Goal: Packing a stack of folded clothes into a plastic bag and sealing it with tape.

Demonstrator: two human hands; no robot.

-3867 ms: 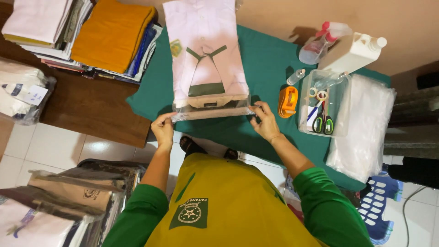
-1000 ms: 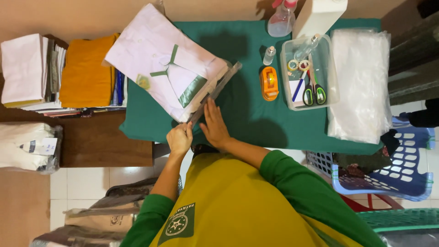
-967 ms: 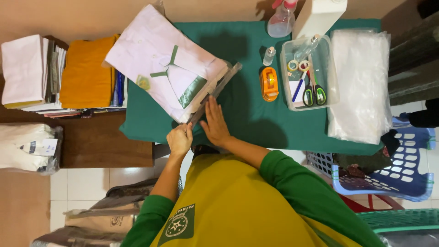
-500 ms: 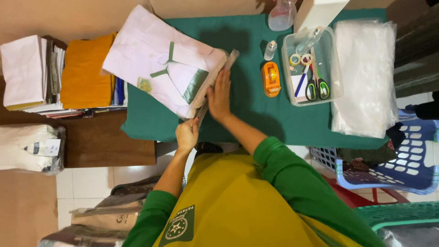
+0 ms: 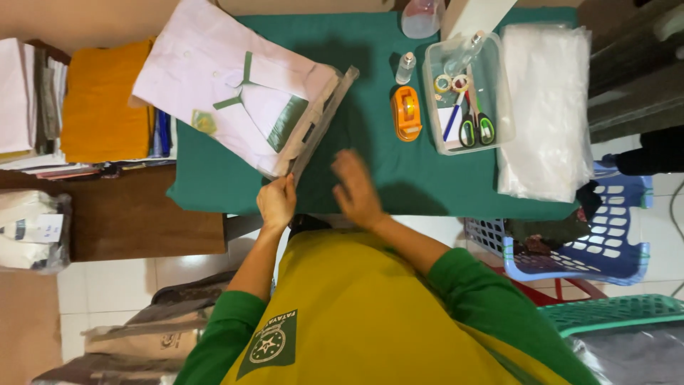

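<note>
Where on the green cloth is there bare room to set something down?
Bare green cloth lies between the shirt and the tape dispenser, and along the near edge below the tray. The far right is crowded: tray, bottle, plastic bags.

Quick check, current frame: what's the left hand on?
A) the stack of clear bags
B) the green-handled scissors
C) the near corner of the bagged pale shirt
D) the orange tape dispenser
C: the left hand pinches the near corner of the bagged pale shirt at the edge of the green cloth, while the right hand hovers blurred and open beside it, off the orange tape dispenser.
</note>
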